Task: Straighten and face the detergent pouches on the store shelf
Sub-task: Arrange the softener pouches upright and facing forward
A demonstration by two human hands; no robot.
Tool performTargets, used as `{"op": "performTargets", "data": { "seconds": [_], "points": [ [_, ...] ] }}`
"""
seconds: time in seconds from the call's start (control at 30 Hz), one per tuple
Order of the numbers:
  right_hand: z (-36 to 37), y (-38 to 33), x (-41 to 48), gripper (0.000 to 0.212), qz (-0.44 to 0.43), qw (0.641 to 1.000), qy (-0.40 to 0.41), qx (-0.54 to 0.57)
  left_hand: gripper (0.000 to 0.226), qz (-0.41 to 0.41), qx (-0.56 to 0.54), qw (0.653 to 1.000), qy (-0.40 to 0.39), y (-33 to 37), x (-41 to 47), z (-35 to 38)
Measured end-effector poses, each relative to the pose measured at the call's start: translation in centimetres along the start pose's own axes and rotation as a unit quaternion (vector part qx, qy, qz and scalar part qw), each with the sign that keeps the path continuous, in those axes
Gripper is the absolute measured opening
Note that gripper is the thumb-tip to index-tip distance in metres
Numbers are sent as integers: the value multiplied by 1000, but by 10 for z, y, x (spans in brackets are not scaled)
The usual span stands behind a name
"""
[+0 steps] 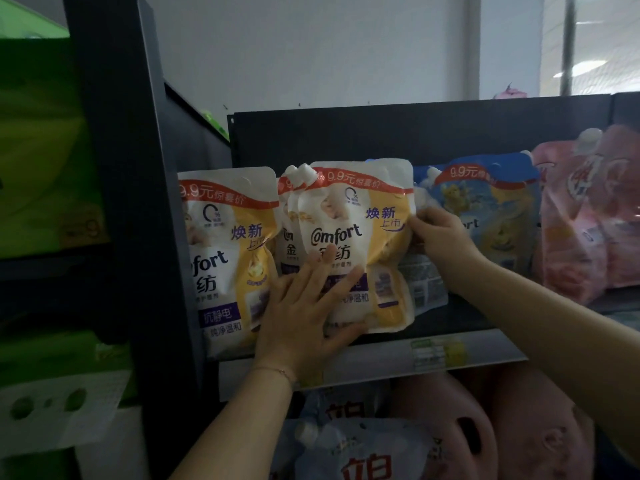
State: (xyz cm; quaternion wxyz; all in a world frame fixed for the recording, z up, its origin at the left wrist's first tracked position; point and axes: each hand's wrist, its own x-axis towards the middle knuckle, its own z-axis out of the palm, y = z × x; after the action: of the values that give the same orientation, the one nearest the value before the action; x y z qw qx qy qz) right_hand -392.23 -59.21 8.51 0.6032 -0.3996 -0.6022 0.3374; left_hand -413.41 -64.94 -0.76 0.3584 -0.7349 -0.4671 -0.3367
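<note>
A white-and-yellow Comfort pouch [360,220] stands upright on the dark shelf [467,320], label forward. My left hand [304,306] lies flat on its lower front, fingers spread. My right hand [440,233] pinches its right edge. A second yellow pouch [228,251] stands at the left, tilted slightly. Another one [287,233] is mostly hidden between the two. Behind the held pouch a pouch showing its grey back [422,282] pokes out. A blue pouch [498,209] stands to the right.
Pink pouches [588,220] fill the shelf's right end. A dark upright post [138,202] bounds the left side, with green packs [41,150] beyond it. Below the price rail [436,351] sit pink jugs [502,427] and blue pouches [363,452].
</note>
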Motion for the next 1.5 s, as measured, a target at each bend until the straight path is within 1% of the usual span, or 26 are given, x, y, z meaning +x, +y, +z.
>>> {"op": "performTargets", "data": {
  "seconds": [0.1, 0.17, 0.23, 0.37, 0.4, 0.47, 0.5, 0.57, 0.67, 0.7, 0.73, 0.77, 0.8, 0.87, 0.93, 1.0, 1.1, 1.17, 1.23, 1.33, 1.43, 1.5],
  "points": [
    [7, -11, 9, 16, -21, 998, 18, -61, 62, 17, 15, 1000, -3, 0, 1, 1],
    [12, -14, 13, 17, -46, 993, 27, -103, 62, 23, 22, 999, -17, -1, 2, 2],
    [17, -13, 14, 17, -71, 988, 40, -134, 63, 19, 21, 999, -34, -2, 3, 4],
    [23, -4, 9, 18, -123, 971, 93, -180, 63, 3, 6, 999, -50, -6, 5, 4],
    [23, -2, 5, 20, -138, 969, 97, -180, 63, 0, 7, 999, -53, -6, 5, 4],
    [20, 3, -4, 32, -188, 958, 90, -198, 62, -5, 9, 999, -51, -5, 5, 4],
    [18, 6, -9, 39, -222, 944, 82, -230, 59, -7, 8, 999, -49, -5, 4, 4],
    [15, 14, -21, 47, -289, 903, 49, -314, 51, -12, 2, 999, -43, -4, 4, 3],
    [15, 27, -36, 55, -378, 815, -49, -436, 47, -16, 4, 999, -37, -5, 4, 3],
    [18, 32, -39, 58, -396, 787, -76, -466, 47, -20, 4, 999, -37, -4, 3, 4],
    [21, 36, -41, 61, -404, 768, -95, -488, 49, -26, 2, 999, -34, -3, 3, 4],
    [27, 40, -41, 63, -401, 760, -107, -500, 52, -34, -2, 999, -30, -2, 4, 4],
    [33, 43, -43, 64, -390, 762, -116, -503, 54, -43, -8, 999, -27, -2, 4, 4],
    [47, 46, -45, 66, -357, 780, -125, -498, 57, -55, -16, 998, -26, -2, 5, 5],
    [58, 45, -47, 67, -334, 794, -119, -493, 60, -64, -18, 997, -31, -4, 5, 5],
    [64, 46, -47, 66, -327, 792, -107, -504, 63, -71, -19, 997, -33, -5, 5, 4],
    [67, 48, -47, 62, -335, 779, -95, -521, 68, -71, -21, 997, -21, -3, 6, 1],
    [68, 46, -45, 64, -351, 766, -74, -534, 71, -75, -33, 997, -8, -2, 5, 0],
    [70, 36, -44, 69, -367, 753, -46, -544, 74, -106, -59, 993, 4, -1, 4, 0],
    [69, 28, -37, 74, -406, 733, -34, -545, 70, -138, -93, 985, 37, 0, 4, -1],
    [67, 36, -31, 77, -455, 703, -23, -546, 72, -121, -96, 987, 48, -1, 4, -1],
    [67, 41, -28, 78, -466, 691, -18, -552, 72, -118, -96, 987, 55, -1, 4, -2]
  ]
}}
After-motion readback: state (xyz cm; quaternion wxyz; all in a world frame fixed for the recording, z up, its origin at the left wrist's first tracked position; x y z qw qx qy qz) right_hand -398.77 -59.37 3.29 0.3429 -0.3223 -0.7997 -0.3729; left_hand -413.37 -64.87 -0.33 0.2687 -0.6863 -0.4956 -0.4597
